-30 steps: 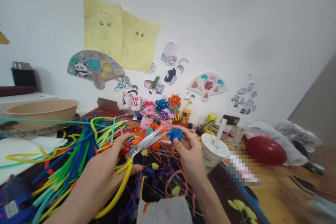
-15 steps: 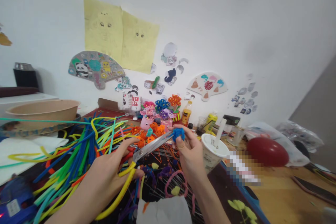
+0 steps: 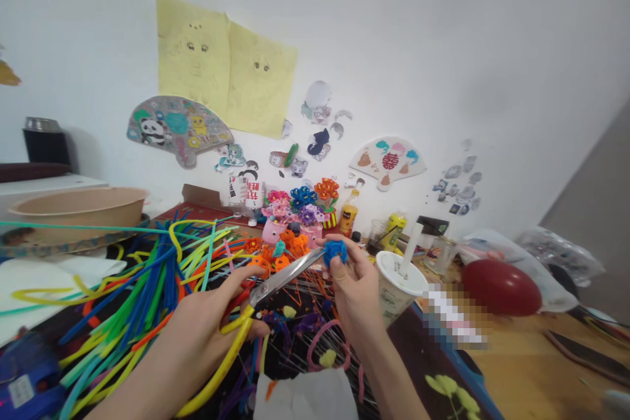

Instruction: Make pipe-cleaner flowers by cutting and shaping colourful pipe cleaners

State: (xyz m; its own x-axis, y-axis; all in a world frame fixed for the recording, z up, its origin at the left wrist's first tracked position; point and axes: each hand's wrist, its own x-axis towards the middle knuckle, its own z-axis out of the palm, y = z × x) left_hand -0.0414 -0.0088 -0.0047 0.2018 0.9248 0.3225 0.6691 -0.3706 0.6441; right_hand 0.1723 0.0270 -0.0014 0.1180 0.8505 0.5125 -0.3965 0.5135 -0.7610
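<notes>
My left hand (image 3: 221, 321) grips a pair of scissors (image 3: 283, 277) by the handles, its blades pointing up and to the right. My right hand (image 3: 355, 282) pinches a small fuzzy blue pipe-cleaner flower (image 3: 335, 252) between thumb and fingers. The blade tips meet the left edge of that blue piece; whether they are cutting cannot be made out. A yellow pipe cleaner (image 3: 221, 374) runs beneath the left hand, past the scissor handles. Just behind the blades lie several orange pipe-cleaner flowers (image 3: 294, 244).
Loose pipe cleaners (image 3: 147, 289) spread across the left side. A lidded cup (image 3: 401, 282) with a straw stands close to my right hand. Potted pipe-cleaner flowers (image 3: 304, 199) and a juice bottle (image 3: 349, 213) are at the back. White paper (image 3: 305, 397) lies in front; a red balloon (image 3: 501, 287) rests at right.
Both hands hold nearly the same position, with the scissor tips still at the blue flower. The blades appear slightly closer together. The whole view has shifted very slightly.
</notes>
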